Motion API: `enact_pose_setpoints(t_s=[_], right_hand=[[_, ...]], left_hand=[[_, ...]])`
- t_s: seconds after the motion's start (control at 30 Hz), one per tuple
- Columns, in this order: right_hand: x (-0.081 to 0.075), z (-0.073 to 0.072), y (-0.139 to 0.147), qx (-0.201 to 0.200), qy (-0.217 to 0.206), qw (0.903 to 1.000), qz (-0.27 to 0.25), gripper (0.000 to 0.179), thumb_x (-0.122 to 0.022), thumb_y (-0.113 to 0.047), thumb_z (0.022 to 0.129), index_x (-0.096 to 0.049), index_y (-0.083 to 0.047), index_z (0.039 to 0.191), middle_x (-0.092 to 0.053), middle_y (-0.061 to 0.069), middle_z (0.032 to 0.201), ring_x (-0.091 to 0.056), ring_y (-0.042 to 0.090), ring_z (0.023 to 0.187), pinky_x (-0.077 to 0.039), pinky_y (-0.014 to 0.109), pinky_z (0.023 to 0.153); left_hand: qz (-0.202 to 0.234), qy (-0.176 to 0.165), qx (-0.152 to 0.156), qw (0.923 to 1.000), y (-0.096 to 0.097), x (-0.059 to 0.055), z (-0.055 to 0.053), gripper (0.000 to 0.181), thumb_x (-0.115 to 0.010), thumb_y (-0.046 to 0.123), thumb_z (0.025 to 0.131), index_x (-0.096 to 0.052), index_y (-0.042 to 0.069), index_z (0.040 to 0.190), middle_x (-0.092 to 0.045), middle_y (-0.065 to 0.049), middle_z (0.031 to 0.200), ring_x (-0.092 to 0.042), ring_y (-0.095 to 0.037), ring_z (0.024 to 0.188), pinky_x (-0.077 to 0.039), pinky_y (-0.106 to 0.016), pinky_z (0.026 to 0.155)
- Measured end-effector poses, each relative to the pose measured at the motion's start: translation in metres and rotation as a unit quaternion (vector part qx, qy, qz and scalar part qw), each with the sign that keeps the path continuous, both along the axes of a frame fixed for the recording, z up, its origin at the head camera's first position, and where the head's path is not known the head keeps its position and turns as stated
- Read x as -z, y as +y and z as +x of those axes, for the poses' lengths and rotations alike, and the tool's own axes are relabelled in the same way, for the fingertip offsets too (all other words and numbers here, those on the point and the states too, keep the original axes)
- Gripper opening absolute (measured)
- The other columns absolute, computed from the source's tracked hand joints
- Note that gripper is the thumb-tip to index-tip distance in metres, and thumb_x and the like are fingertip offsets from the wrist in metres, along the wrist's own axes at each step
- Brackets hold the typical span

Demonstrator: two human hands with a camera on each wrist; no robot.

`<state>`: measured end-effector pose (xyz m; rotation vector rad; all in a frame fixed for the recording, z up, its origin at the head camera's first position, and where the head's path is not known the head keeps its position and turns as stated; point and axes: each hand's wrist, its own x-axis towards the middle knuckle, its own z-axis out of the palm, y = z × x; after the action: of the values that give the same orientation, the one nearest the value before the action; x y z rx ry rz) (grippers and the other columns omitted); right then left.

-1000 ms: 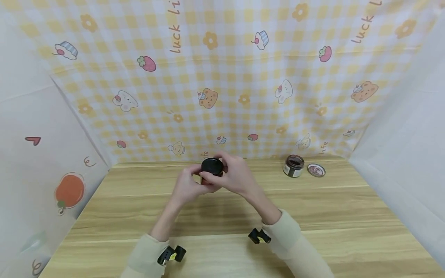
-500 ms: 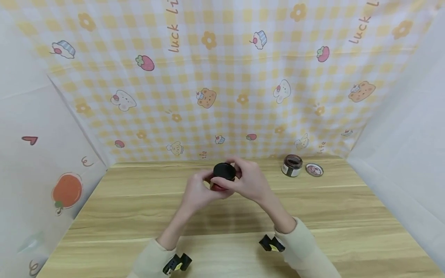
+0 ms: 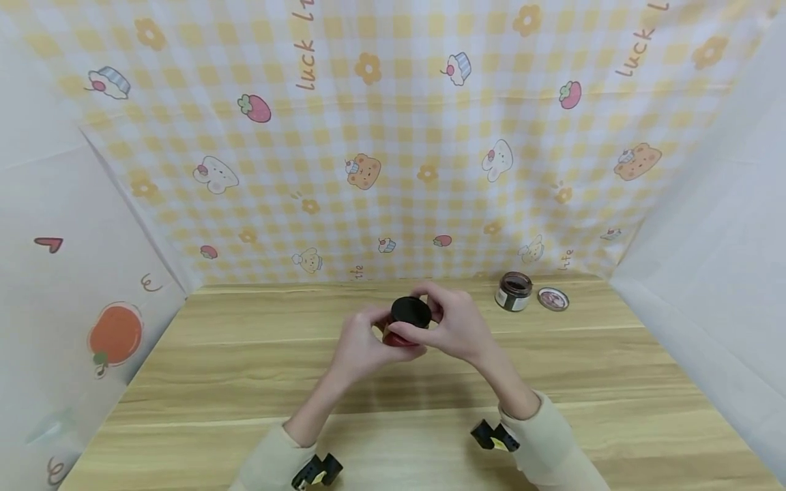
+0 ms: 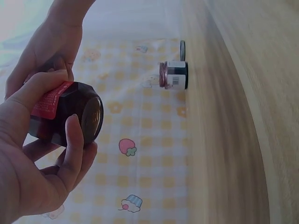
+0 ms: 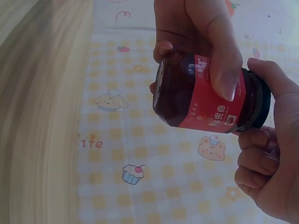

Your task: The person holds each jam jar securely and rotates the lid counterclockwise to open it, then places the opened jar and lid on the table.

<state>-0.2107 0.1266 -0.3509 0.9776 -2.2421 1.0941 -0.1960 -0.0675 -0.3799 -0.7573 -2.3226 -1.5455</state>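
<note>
Checked cloth point(image 3: 393, 136) hangs behind a wood-grain bench point(image 3: 245, 368), with a red-labelled jar point(image 5: 208, 112) held up above it.
Its long axis runs nearly upright, slightly tilted, base toward the bench and black lid point(image 3: 411, 311) on top; the left hand point(image 3: 364, 346) has its grip curled round the glass, while the right hand point(image 3: 460, 326), nearer the lid, has its grip closed about the rim. Farther right, an open jar point(image 3: 513, 294) stands beside a loose lid point(image 3: 553, 299).
</note>
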Motion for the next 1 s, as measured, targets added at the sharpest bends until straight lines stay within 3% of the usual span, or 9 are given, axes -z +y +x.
enact_pose_setpoints(t_s=[0.17, 0.3, 0.47, 0.6, 0.7, 0.83, 1.0], right_hand=[[0.001, 0.002, 0.004, -0.007, 0.016, 0.9998, 0.005, 0.039, -0.08, -0.046, 0.084, -0.069, -0.014, 0.103, -0.041, -0.008, 0.061, -0.036, 0.004, 0.055, -0.033, 0.022, 0.05], [0.0, 0.003, 0.007, -0.021, 0.018, 0.9996, 0.01, 0.047, -0.071, -0.058, 0.088, -0.069, -0.014, 0.105, -0.042, -0.011, 0.064, -0.037, 0.003, 0.056, -0.034, 0.022, 0.05], [-0.004, 0.006, 0.011, -0.071, 0.005, 0.9975, 0.006, 0.044, -0.073, -0.054, 0.088, -0.068, -0.015, 0.108, -0.044, -0.01, 0.066, -0.038, 0.004, 0.057, -0.034, 0.021, 0.051], [-0.008, 0.007, 0.014, -0.115, -0.006, 0.9933, -0.002, 0.04, -0.077, -0.047, 0.087, -0.068, -0.014, 0.11, -0.045, -0.006, 0.066, -0.037, 0.004, 0.058, -0.033, 0.021, 0.052], [-0.011, 0.008, 0.015, -0.145, -0.012, 0.9894, -0.006, 0.039, -0.078, -0.045, 0.087, -0.069, -0.015, 0.11, -0.045, -0.005, 0.067, -0.035, 0.005, 0.057, -0.031, 0.021, 0.051], [-0.013, 0.009, 0.017, -0.182, -0.02, 0.9829, -0.011, 0.039, -0.08, -0.042, 0.086, -0.069, -0.015, 0.111, -0.044, -0.007, 0.068, -0.034, 0.008, 0.055, -0.031, 0.025, 0.047], [-0.015, 0.011, 0.019, -0.221, -0.041, 0.9743, -0.012, 0.042, -0.082, -0.04, 0.085, -0.069, -0.013, 0.114, -0.051, -0.007, 0.073, -0.036, 0.005, 0.058, -0.033, 0.021, 0.048]], left_hand=[[-0.001, -0.019, 0.023, 0.9996, 0.0, 0.0, 0.001, 0.029, -0.096, 0.024, 0.067, -0.074, 0.02, 0.087, -0.063, 0.011, 0.073, -0.056, -0.014, 0.073, -0.049, -0.039, 0.068], [0.001, -0.066, 0.048, 0.9967, -0.003, -0.005, 0.003, 0.029, -0.095, 0.026, 0.068, -0.073, 0.023, 0.086, -0.063, 0.008, 0.074, -0.056, -0.016, 0.078, -0.048, -0.047, 0.074], [0.002, -0.103, 0.098, 0.9899, -0.005, -0.009, 0.004, 0.03, -0.095, 0.028, 0.069, -0.075, 0.024, 0.092, -0.069, 0.006, 0.082, -0.058, -0.019, 0.081, -0.049, -0.042, 0.074], [0.033, -0.14, 0.162, 0.9763, -0.007, -0.011, 0.005, 0.029, -0.093, 0.019, 0.072, -0.077, 0.02, 0.096, -0.071, -0.001, 0.088, -0.058, -0.021, 0.086, -0.055, -0.034, 0.065], [0.062, -0.167, 0.211, 0.961, -0.008, -0.011, 0.005, 0.031, -0.091, 0.01, 0.073, -0.076, 0.015, 0.1, -0.072, -0.006, 0.096, -0.058, -0.025, 0.094, -0.059, -0.038, 0.062], [0.084, -0.181, 0.261, 0.9444, -0.009, -0.012, 0.005, 0.035, -0.09, 0.004, 0.072, -0.075, 0.009, 0.103, -0.071, -0.01, 0.102, -0.063, -0.024, 0.094, -0.061, -0.042, 0.067], [0.097, -0.19, 0.317, 0.9242, -0.01, -0.013, 0.006, 0.038, -0.089, 0.001, 0.071, -0.073, 0.002, 0.105, -0.069, -0.011, 0.101, -0.065, -0.017, 0.087, -0.061, -0.039, 0.068]])
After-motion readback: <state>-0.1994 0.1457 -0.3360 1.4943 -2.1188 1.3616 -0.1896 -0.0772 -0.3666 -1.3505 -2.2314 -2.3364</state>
